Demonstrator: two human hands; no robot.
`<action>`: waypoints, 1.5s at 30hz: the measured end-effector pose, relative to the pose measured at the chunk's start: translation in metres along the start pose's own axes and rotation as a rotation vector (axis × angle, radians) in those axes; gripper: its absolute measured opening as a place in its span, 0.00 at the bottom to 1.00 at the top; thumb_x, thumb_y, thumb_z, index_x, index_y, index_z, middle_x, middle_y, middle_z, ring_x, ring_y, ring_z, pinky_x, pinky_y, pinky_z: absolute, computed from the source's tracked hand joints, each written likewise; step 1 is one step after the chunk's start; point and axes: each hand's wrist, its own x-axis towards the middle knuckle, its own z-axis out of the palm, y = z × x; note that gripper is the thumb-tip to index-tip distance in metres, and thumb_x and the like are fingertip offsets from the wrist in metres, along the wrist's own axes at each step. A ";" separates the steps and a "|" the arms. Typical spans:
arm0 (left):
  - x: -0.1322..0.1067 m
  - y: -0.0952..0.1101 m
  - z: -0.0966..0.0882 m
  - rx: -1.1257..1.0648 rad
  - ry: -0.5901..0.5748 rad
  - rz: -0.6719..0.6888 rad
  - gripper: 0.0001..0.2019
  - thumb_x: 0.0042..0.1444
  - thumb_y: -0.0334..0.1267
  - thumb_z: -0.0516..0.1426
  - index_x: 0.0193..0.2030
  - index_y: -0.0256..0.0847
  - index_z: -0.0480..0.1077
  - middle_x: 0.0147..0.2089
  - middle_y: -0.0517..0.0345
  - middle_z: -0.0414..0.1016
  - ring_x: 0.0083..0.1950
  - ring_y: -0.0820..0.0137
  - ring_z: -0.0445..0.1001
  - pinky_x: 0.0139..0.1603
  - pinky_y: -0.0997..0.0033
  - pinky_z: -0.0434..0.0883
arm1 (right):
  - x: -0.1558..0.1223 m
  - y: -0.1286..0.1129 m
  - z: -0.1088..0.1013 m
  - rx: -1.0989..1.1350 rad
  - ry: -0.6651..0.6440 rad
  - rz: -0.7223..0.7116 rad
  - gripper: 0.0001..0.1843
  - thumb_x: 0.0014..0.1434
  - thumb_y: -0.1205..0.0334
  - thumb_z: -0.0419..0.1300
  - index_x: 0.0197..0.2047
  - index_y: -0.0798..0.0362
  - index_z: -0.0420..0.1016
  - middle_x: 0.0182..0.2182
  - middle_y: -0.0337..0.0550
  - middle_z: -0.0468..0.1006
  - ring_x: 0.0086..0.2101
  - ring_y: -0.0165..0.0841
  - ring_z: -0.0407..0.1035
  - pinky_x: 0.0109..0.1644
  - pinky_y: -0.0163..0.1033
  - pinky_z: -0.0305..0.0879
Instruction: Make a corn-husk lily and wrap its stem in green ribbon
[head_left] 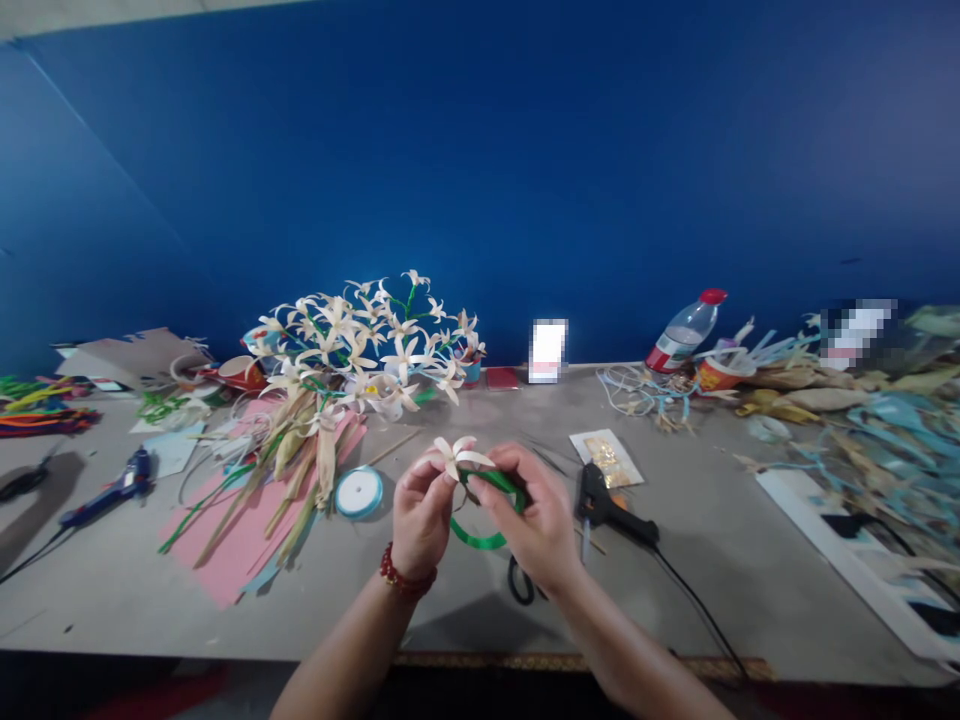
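My left hand [420, 515] pinches the base of a small cream paper flower [459, 455] held above the grey table [720, 560]. A red bead bracelet circles that wrist. My right hand [534, 525] is closed on a green ribbon [491, 482] that runs from under the flower and loops down between both hands. Black scissor handles [519, 585] lie on the table just below my right hand.
A bunch of finished cream flowers [360, 345] lies on pink paper [247, 530] at left, with a white ribbon roll [358, 492] beside it. A black glue gun [611, 508] is right of my hands, a blue one [112, 490] far left. Bottle [686, 330] and husk strips [840, 400] sit at right.
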 end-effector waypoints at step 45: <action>-0.003 0.000 0.009 0.012 0.028 0.140 0.07 0.47 0.38 0.69 0.26 0.40 0.76 0.37 0.57 0.71 0.38 0.71 0.72 0.39 0.73 0.71 | -0.006 0.005 0.010 0.084 0.016 0.180 0.05 0.56 0.60 0.63 0.34 0.53 0.78 0.27 0.39 0.79 0.30 0.34 0.74 0.33 0.36 0.72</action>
